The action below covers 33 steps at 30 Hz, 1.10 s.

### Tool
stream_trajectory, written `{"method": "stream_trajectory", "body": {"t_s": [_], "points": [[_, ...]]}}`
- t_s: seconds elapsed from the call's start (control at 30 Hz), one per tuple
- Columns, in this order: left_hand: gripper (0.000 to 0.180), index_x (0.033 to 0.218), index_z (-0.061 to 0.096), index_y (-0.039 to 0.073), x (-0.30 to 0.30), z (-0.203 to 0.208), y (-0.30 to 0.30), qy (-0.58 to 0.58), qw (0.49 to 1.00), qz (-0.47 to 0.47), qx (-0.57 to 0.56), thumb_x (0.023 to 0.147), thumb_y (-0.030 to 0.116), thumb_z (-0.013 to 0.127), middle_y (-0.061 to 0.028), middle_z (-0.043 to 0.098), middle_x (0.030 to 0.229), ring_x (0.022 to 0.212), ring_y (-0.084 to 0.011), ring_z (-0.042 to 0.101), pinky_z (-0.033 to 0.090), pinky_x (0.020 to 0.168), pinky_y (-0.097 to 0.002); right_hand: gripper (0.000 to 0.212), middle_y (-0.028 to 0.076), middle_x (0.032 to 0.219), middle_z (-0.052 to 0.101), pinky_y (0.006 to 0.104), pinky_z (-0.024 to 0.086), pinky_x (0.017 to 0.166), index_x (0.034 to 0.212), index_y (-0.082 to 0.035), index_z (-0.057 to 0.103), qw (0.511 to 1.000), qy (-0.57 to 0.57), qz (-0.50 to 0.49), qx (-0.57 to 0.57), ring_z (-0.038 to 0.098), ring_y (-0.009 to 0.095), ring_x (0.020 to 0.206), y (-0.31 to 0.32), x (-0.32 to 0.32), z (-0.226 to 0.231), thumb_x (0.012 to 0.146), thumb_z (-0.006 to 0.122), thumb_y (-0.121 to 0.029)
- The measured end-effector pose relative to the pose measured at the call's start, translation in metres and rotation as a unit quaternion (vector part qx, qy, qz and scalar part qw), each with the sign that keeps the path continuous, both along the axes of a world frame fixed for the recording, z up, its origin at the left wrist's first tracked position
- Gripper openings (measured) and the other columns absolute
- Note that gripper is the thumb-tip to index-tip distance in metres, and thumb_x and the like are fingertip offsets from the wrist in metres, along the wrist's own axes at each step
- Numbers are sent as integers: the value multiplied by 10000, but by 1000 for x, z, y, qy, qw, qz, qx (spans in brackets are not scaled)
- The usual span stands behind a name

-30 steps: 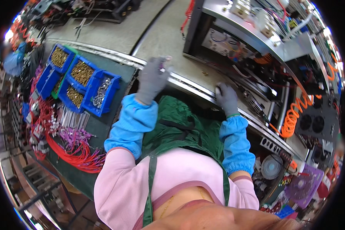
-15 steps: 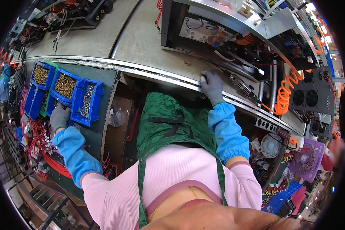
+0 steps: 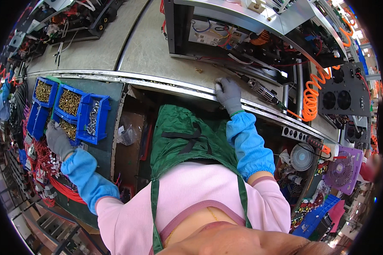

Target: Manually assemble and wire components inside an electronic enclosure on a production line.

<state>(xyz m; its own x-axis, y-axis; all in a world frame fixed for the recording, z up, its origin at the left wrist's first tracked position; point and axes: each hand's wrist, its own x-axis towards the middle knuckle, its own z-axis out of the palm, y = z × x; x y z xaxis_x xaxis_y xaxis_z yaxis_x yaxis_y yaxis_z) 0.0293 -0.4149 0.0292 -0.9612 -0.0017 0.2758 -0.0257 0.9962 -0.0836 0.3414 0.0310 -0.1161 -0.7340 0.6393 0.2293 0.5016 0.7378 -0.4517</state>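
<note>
My left hand (image 3: 58, 138), in a grey glove, is at the front of the blue bins on the left, its fingertips drawn together beside the lower left bin (image 3: 37, 119). Anything in them is too small to make out. Just right of the fingers, a front bin holds brass screws (image 3: 68, 128); behind it is another bin of brass screws (image 3: 70, 102). Silver screws (image 3: 93, 117) fill part of the right bin. My right hand (image 3: 229, 94), also gloved, rests with curled fingers at the bench's metal edge rail (image 3: 170, 86); what they enclose is hidden.
A power screwdriver (image 3: 261, 90) lies right of my right hand, with an orange coiled hose (image 3: 312, 104) beyond. An open metal chassis (image 3: 172, 32) with wiring stands behind. A few small brass pieces (image 3: 198, 70) lie on the bench. Red wires (image 3: 47, 163) are heaped below the bins.
My left hand has drawn back from the front screw bin and shifted left, uncovering its brass screws. My right hand stays at the rail; the whole view has shifted slightly.
</note>
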Motion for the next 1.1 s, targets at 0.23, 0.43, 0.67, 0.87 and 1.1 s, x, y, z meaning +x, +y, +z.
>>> {"method": "stream_trajectory", "body": {"t_s": [0.23, 0.43, 0.67, 0.87, 1.1], "points": [[250, 1048, 661, 62, 96, -26, 204, -423, 662, -256, 563, 824, 163, 615, -9, 613, 818, 636, -57, 503, 390, 544, -181, 242, 139, 882, 595, 415, 481, 703, 992, -99, 610, 997, 50, -7, -65, 594, 309, 806, -18, -6, 21, 784, 605, -224], [269, 913, 640, 41, 154, -83, 292, -575, 443, -224, 650, 874, 306, 618, 33, 550, 696, 557, -34, 431, 331, 497, -179, 353, 98, 900, 593, 301, 496, 635, 1070, -65, 593, 953, 201, 126, -189, 610, 200, 725, -48, -31, 58, 748, 706, -155], [391, 922, 637, -15, 160, -91, 323, -562, 543, -275, 559, 865, 372, 622, -56, 633, 764, 667, -111, 560, 444, 594, -255, 292, 86, 916, 645, 299, 494, 735, 1024, -20, 622, 961, 160, 57, -219, 616, 173, 850, -30, -29, 45, 763, 686, -137], [288, 960, 623, 33, 159, -119, 333, -546, 611, -331, 468, 860, 303, 614, 15, 566, 714, 597, -45, 475, 386, 512, -204, 274, 167, 931, 646, 341, 500, 704, 1005, -69, 643, 992, -85, -77, -55, 637, 285, 843, -2, -25, 28, 788, 657, -236], [226, 974, 622, 18, 151, -89, 306, -727, 407, -262, 487, 827, 156, 521, 3, 573, 720, 576, -47, 463, 395, 519, -186, 257, 45, 817, 622, 269, 467, 659, 1003, -30, 646, 921, 110, 4, -375, 569, 126, 733, -20, -25, 55, 819, 643, -210]]}}
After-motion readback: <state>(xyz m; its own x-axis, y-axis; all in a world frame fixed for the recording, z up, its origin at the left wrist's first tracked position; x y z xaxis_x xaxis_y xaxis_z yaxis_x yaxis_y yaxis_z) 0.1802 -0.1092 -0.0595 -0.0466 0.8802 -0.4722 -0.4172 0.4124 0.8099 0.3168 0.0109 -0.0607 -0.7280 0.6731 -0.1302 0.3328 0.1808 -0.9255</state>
